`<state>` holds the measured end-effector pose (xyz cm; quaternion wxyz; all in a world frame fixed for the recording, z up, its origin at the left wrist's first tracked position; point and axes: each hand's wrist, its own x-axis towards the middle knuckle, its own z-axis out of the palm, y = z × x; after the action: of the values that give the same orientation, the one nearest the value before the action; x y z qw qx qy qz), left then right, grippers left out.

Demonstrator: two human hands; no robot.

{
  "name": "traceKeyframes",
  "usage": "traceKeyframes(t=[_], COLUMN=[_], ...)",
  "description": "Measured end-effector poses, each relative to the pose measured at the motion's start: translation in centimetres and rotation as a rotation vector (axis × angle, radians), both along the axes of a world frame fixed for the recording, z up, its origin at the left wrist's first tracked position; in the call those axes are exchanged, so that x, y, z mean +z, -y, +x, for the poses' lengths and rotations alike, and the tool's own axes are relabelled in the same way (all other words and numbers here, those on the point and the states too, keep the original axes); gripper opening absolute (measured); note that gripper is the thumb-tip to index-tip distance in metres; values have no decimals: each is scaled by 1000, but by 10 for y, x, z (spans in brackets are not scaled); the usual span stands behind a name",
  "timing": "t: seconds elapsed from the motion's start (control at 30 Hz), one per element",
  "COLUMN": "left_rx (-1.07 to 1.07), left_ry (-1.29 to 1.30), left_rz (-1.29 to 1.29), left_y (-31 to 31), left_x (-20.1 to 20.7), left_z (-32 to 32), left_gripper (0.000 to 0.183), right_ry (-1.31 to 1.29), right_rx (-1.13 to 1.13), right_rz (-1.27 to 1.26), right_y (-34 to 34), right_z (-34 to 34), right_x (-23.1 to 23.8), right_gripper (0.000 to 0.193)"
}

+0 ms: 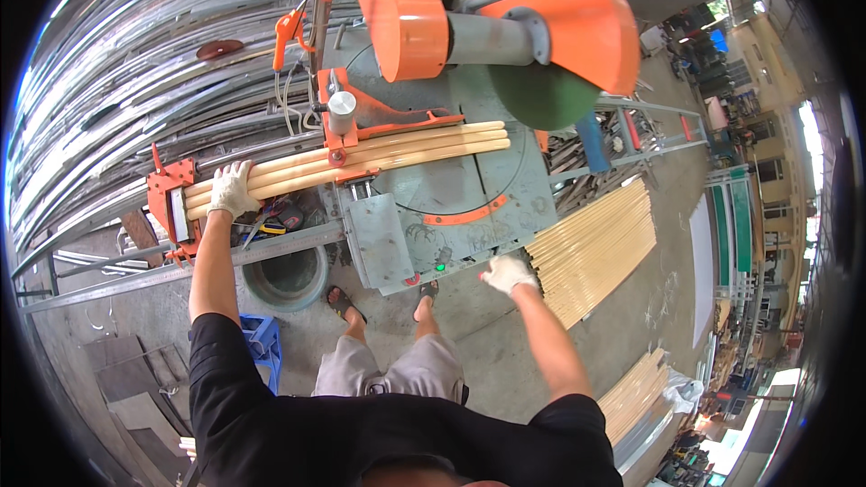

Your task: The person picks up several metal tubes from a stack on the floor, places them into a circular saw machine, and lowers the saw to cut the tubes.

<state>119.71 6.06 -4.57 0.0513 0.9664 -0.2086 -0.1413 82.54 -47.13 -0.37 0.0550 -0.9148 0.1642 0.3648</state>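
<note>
Concrete workshop floor [487, 352] underfoot, long grey metal lengths [117, 99] heaped beyond the far-left side, and straight over to the grey metal saw table [492, 234]! Lying across that surface: a bundle of slim, round, pale-yellow tubes [433, 151], crossing the left edge and reaching over the far half, right ends stopping short of the right edge. Long axis running left to right, tilting slightly away toward the far-right corner. Left ends up by an orange metal end stop [171, 198]; right ends pointing toward the right edge, near a dark-green disc [546, 99], apparently the blade, below a big orange guard [568, 18].

Now to the hands. Laid over the tubes beside the end stop, white-gloved left hand [233, 189], fingers across the tops; how tightly closed, cannot tell. Just off the front edge, toward the right corner, white-gloved right hand [510, 275]; wide or narrow, cannot tell. Close by on that edge, a small green button [440, 267].

Looks like the lining-up and steadying stage, judging by the layout. Called for next, presumably: tube ends flush at the stop, a firm squeeze from the orange vice with silver cylinder [341, 113], right fingers well clear of the disc.
</note>
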Motion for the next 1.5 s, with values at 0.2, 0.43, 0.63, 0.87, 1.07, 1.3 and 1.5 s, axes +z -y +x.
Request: traceKeyframes(t=[0.2, 0.43, 0.63, 0.87, 1.07, 1.3, 1.5], left_rx=[147, 457, 747, 762, 294, -342, -430], left_ry=[289, 281, -208, -56, 190, 523, 382], left_rz=[-70, -263, -278, -725, -1174, -1280, -1249], left_y=[-23, -62, -24, 83, 245, 386, 419], left_x=[11, -51, -57, 55, 266, 421, 386], left_z=[-73, -339, -541, -550, -451, -471, -486], left_gripper=[111, 97, 97, 69, 37, 57, 35], right_ry=[1300, 1274, 1560, 1773, 1611, 1578, 1401], right_rx=[-136, 60, -57, -50, 112, -19, -182], right_rz=[69, 1694, 1645, 1519, 1485, 1413, 1574], right_y=[89, 27, 57, 15, 7, 6, -5], right_z=[77, 198, 220, 91, -56, -128, -163], right_x=[354, 629, 620, 521, 416, 325, 287], right_gripper=[44, 52, 39, 38, 39, 37, 43])
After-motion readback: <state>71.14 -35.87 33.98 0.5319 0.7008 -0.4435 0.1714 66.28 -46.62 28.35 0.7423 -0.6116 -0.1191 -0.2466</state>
